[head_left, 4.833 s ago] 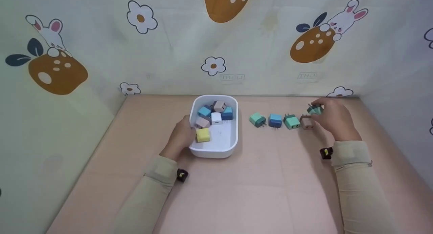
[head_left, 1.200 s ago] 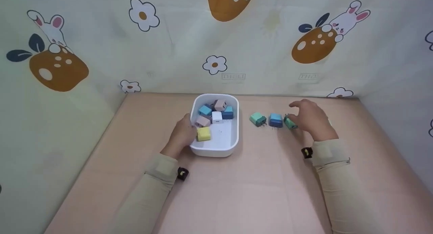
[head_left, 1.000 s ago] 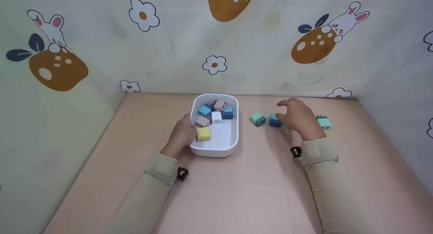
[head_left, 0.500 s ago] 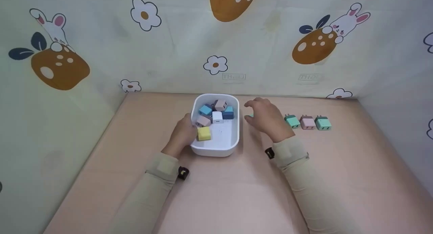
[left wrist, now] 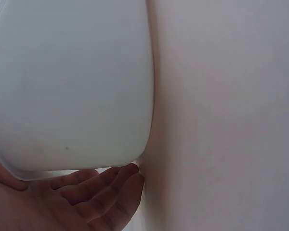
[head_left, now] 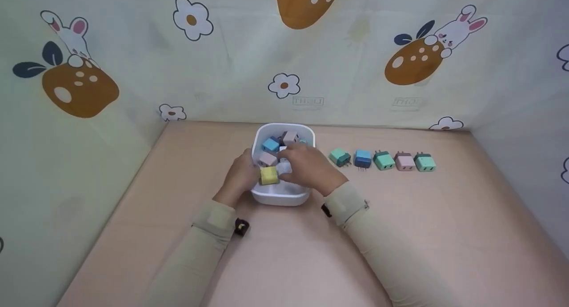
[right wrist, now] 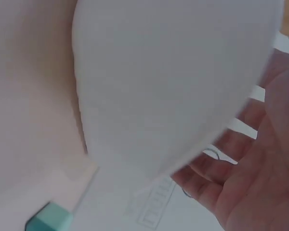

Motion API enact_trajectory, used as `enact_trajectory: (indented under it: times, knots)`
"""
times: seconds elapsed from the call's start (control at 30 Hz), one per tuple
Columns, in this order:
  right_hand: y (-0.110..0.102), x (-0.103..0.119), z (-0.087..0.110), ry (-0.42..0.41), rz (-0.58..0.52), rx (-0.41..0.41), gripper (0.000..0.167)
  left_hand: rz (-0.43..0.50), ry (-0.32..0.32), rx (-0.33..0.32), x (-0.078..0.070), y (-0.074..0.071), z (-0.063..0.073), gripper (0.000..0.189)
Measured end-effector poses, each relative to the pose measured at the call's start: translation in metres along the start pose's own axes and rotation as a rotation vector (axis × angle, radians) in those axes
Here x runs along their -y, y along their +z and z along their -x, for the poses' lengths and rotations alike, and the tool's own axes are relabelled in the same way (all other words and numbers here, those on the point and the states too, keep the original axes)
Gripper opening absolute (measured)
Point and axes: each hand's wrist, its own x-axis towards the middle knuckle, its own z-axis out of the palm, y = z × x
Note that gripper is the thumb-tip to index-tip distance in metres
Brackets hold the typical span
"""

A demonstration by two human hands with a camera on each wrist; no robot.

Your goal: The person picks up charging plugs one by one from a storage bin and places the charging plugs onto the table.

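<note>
My left hand (head_left: 240,173) grips the left wall of a white plastic tub (head_left: 282,201). In the left wrist view its fingers (left wrist: 106,197) lie along the outside of that wall; the thumb is mostly hidden. My right hand (head_left: 309,167) reaches over the tub's right rim, thumb and fingers apart. Close to its fingertips are a yellow USB charger (head_left: 269,176), a pale pink one (head_left: 267,158) and a white one, partly covered by the hand. A blue charger (head_left: 270,145) and a pinkish-grey one (head_left: 290,137) lie farther back in the tub.
Right of the tub stands a row of chargers: green (head_left: 340,157), blue (head_left: 362,158), green (head_left: 383,160), pink (head_left: 404,161) and green (head_left: 425,161). A patterned sheet (head_left: 235,53) hangs behind the table (head_left: 284,258).
My right hand let go of a green charger at the row's right end. It then moved left over the row and into the tub. My left hand stayed on the tub.
</note>
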Motion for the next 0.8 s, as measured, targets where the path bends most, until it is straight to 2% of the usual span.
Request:
enact_trajectory:
  times: [0.3,0.63,0.8]
  knots:
    - [0.013,0.017,-0.007,-0.073,0.002,0.015,0.048,-0.019,0.041,-0.013,0.003,0.0,-0.001,0.055]
    - [0.025,0.031,-0.016,-0.155,0.069,-0.008,0.03,0.003,0.016,0.0,0.002,0.0,0.002,0.054]
    - [0.03,0.035,-0.018,-0.171,0.083,-0.029,0.028,0.006,0.016,-0.007,0.0,0.0,0.002,0.052]
